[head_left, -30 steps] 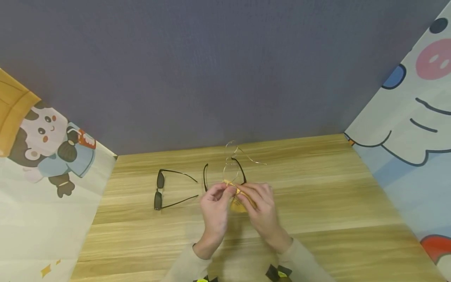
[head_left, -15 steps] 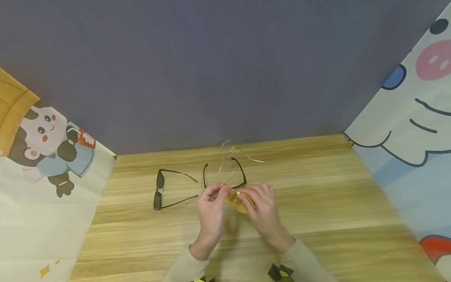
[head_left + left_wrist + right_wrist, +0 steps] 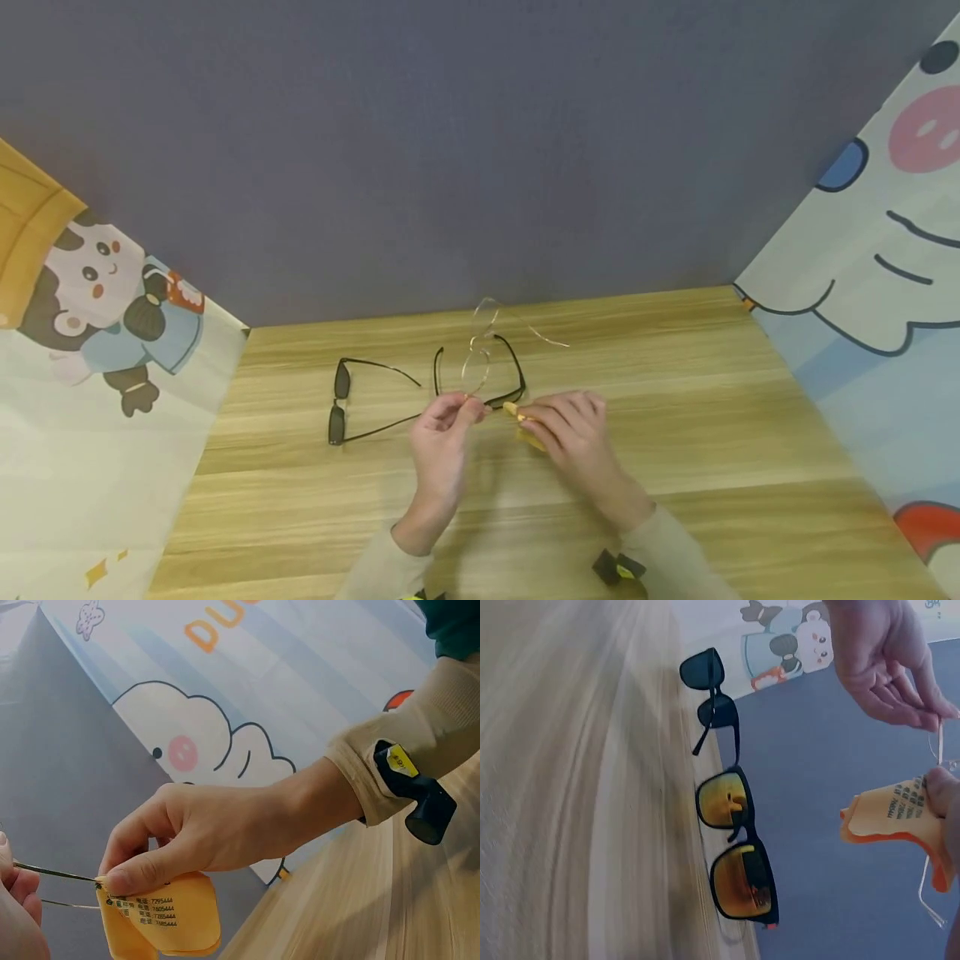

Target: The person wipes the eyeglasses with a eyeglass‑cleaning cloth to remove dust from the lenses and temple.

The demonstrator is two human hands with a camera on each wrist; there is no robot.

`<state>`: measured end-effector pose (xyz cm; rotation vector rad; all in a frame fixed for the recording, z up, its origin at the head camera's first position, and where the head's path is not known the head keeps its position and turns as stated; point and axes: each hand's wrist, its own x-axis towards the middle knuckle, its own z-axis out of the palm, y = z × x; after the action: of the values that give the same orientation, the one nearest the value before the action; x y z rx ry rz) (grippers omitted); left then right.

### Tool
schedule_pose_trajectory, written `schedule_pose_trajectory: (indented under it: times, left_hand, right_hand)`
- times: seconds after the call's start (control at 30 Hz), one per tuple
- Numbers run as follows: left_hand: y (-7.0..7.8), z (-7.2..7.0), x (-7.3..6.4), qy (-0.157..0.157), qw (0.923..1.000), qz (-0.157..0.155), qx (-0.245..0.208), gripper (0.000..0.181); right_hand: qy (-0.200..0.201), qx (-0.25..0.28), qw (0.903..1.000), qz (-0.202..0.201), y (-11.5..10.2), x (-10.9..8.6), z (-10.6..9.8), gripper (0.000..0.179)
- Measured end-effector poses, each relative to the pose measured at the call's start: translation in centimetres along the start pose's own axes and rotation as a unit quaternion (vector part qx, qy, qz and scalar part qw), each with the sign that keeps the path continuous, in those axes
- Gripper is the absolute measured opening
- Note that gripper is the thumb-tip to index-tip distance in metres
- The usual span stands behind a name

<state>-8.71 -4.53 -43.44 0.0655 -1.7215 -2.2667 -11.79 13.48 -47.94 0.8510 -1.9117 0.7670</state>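
Observation:
My left hand (image 3: pixel 441 437) pinches a pair of thin wire-framed glasses (image 3: pixel 472 342) near a hinge, lenses raised toward the back wall. In my right hand (image 3: pixel 573 433) is a yellow-orange cleaning cloth (image 3: pixel 531 439) with printed dark text, best seen in the left wrist view. There, the right thumb and fingers press the cloth (image 3: pixel 180 919) onto a thin temple arm (image 3: pixel 56 871) that runs across from the left hand. Part of the arm is hidden inside the cloth. The cloth (image 3: pixel 892 814) hangs in folds below the right thumb in the right wrist view.
Black sunglasses (image 3: pixel 337 425) lie unfolded at the left of the wooden table (image 3: pixel 712 417). Beside them, behind the hands, are black-framed glasses (image 3: pixel 519 379), whose lenses look orange and mirrored (image 3: pixel 741 883) in the right wrist view. A grey wall (image 3: pixel 480 167) borders the table's back.
The right hand with the cloth has slid right, away from the left hand, widening the gap between them. The left hand and wire-framed glasses have shifted slightly left.

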Motion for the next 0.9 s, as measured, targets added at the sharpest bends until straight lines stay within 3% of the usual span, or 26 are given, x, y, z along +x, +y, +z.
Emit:
schedule_pose_trajectory:
  times: [0.43,0.8,0.9]
  left_hand:
    - [0.4,-0.6,0.3,0.01,0.9995,0.028,-0.005,0.003]
    - [-0.6,0.1,0.0,-0.01,0.9983,0.057,-0.013,0.007]
    - [-1.1,0.5,-0.5,-0.025,0.9983,0.05,-0.017,0.015]
  right_hand:
    - [-0.064,0.002,0.9976,0.028,0.9,-0.7,-1.4,0.027]
    - [-0.032,0.014,0.9993,0.014,-0.7,0.0,-0.2,0.027]
    - [-0.014,0.034,0.999,0.027,-1.6,0.3,0.3,0.027]
